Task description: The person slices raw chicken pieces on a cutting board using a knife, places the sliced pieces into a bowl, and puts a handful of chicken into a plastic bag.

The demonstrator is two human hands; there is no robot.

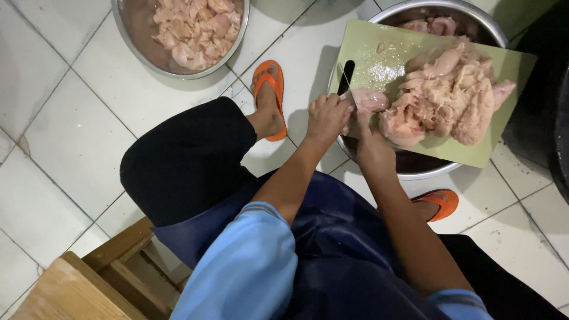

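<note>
A pale green cutting board (379, 53) lies across a large steel bowl (415, 169). A pile of raw chicken (450, 98) covers its right half. My left hand (327, 117) is at the board's near left edge, closed around a thin knife (346, 83) whose blade stands over one pink chicken piece (370, 99). My right hand (372, 145) comes in from below, and its fingers hold that piece down on the board.
A second steel bowl (139, 41) with cut chicken pieces sits on the white tiled floor at the top left. My feet wear orange sandals (269, 83) beside the bowls. A wooden stool (89, 284) is at the bottom left. A dark object fills the right edge.
</note>
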